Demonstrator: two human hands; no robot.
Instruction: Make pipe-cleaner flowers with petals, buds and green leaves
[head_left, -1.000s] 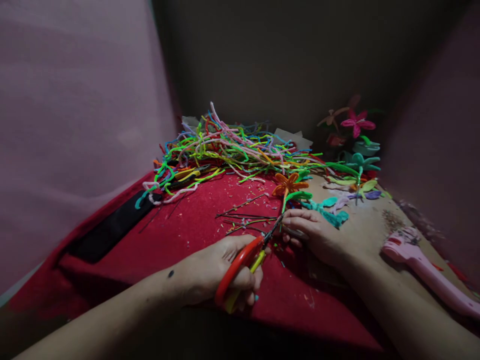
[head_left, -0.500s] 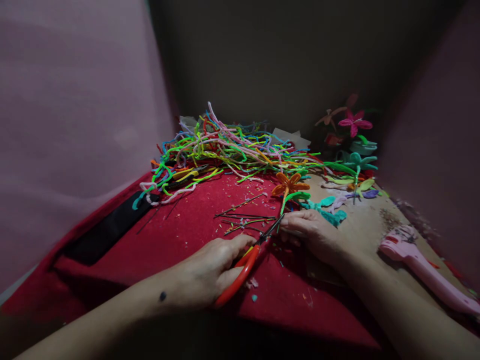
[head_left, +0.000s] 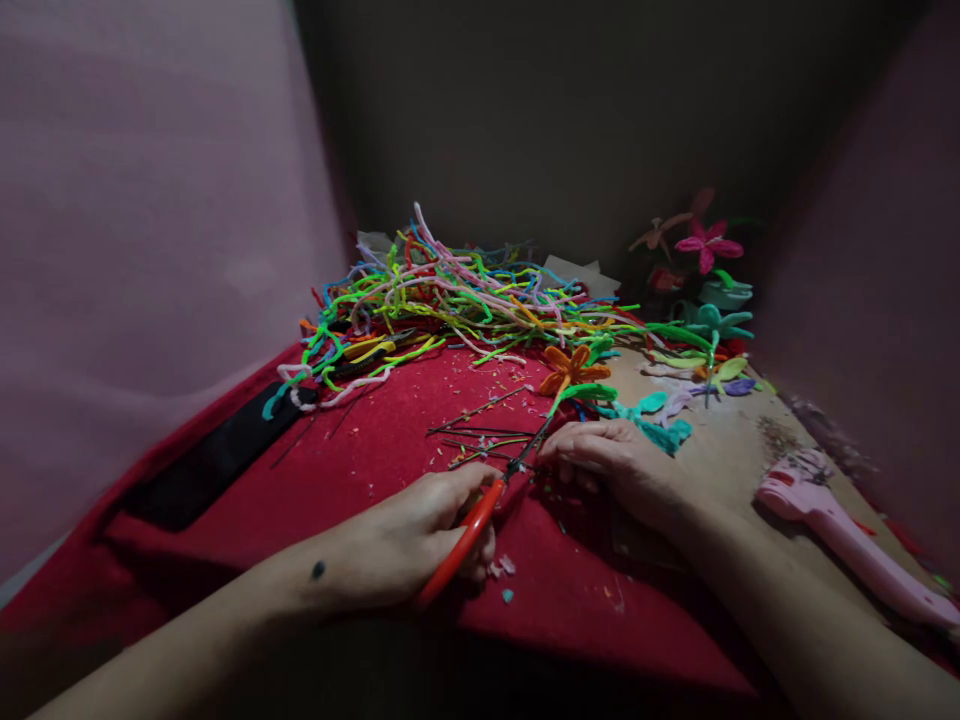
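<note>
My left hand is closed around the red handles of a pair of scissors. Their dark, narrow blades point up and right, with the tips against the green stem of an orange pipe-cleaner flower. Green pipe-cleaner leaves branch off below its petals. My right hand pinches the lower stem, which its fingers mostly hide. Just beyond that hand lies a teal pipe-cleaner piece. Several bare, dark stems lie on the red cloth beside the blades.
A tangled heap of colourful pipe cleaners spans the back, with yellow-and-black pliers at its left. A black flat case is at left. On the right board lie a pink glue-gun-like tool and a teal flower.
Both hands have shifted slightly left. The orange flower has moved left with its stem tilting more, and the scissors' handles now appear closer together.
</note>
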